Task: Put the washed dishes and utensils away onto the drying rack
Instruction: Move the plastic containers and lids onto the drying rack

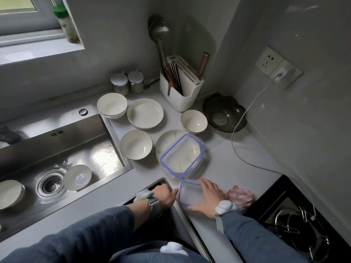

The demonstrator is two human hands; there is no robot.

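Note:
A small clear plastic container (190,194) with a blue rim sits at the counter's front edge, with my right hand (208,198) gripping it from the right. My left hand (165,194) is beside it at the edge of a dark open compartment (152,186) below the counter; its fingers are partly hidden. A larger clear container (182,156) with a blue rim rests tilted on a white plate (167,139). Several white bowls (135,144) (112,105) (193,121) and a shallow dish (145,113) stand on the counter. Two more bowls (77,177) (10,193) lie in the steel sink (62,145).
A white utensil holder (180,92) with chopsticks and a ladle stands in the corner, with two jars (127,82) beside it. A dark glass dish (224,112) sits at the right under a white charging cable (239,130). A pink cloth (240,196) lies by the stove (296,228).

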